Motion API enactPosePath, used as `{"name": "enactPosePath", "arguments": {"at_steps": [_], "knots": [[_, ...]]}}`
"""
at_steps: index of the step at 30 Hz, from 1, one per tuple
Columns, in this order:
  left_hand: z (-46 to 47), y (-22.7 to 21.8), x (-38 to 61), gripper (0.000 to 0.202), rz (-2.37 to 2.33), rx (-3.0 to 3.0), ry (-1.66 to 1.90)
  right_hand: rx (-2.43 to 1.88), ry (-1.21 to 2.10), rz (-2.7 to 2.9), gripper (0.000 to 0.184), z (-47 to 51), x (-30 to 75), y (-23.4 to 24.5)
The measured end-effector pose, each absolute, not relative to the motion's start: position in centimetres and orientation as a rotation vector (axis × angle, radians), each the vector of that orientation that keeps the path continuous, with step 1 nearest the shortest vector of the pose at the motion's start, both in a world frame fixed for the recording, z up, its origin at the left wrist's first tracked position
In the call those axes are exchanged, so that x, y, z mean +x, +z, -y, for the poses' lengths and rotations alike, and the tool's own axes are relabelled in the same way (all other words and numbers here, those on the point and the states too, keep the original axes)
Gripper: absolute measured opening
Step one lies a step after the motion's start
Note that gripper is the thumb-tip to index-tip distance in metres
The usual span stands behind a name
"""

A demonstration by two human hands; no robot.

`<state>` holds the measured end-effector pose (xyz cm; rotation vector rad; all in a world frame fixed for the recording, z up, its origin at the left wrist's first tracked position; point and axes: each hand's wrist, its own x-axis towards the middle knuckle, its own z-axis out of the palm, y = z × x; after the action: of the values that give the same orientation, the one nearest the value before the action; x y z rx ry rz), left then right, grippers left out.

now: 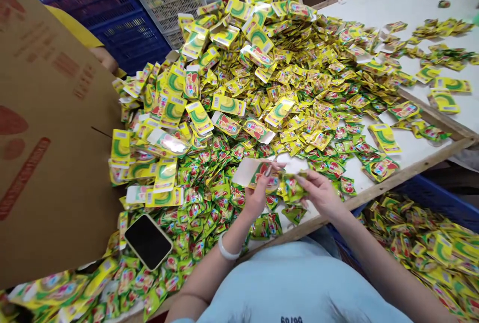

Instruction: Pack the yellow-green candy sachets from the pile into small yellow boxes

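Note:
My left hand point(258, 193) is closed on a flat pouch point(250, 172) with a white back and a yellow-green printed face, held just above the table's front edge. My right hand point(320, 194) pinches several small green sachets point(294, 188) right beside the pouch's open end. Both hands hover over a huge heap of small green sachets and larger yellow-green pouches point(262, 93) that covers the white table point(402, 151).
A black phone point(148, 241) lies face up among sachets at the front left. A big cardboard sheet point(48, 128) stands at the left. Blue and white crates point(123, 9) are stacked behind. A blue bin point(430, 253) with filled pouches sits at the lower right.

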<state>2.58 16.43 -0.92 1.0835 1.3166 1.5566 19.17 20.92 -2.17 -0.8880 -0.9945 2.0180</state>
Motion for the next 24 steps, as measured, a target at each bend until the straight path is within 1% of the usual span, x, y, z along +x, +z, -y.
{"name": "enactPosePath", "arguments": {"at_steps": [2, 5, 8, 11, 17, 20, 23, 24], "knots": [[-16.4, -0.2, 2.6, 0.044, -1.167, 0.986, 1.53, -0.923, 1.726, 1.035, 0.029, -21.6, 19.6, -0.6], [-16.0, 1.0, 3.0, 0.048, -1.091, 0.94, 1.232, -0.843, 1.335, 1.186, 0.021, -22.7, 19.5, 2.3], [-15.3, 2.1, 3.6, 0.05, -1.089, 0.938, 1.062, -0.69, 1.124, 1.501, 0.014, -23.3, 18.7, 4.0], [-14.8, 2.9, 3.5, 0.048, -1.121, 0.979, 1.012, -0.548, 1.048, 1.85, 0.011, -23.8, 18.5, 4.6], [-14.8, 2.3, 2.9, 0.043, -1.101, 1.007, 0.94, -0.392, 1.054, 2.456, 0.023, -24.6, 19.9, 6.1], [-14.8, 1.7, 2.9, 0.04, -1.088, 1.016, 0.869, -0.405, 1.113, 2.539, 0.022, -24.6, 20.3, 6.5], [-14.2, 1.2, 2.6, 0.037, -1.051, 1.011, 0.784, -0.514, 1.171, 2.435, 0.015, -24.2, 20.8, 5.5], [-13.9, 1.0, 2.5, 0.038, -1.049, 1.01, 0.773, -0.527, 1.17, 2.401, 0.016, -23.9, 21.0, 5.0]]}}
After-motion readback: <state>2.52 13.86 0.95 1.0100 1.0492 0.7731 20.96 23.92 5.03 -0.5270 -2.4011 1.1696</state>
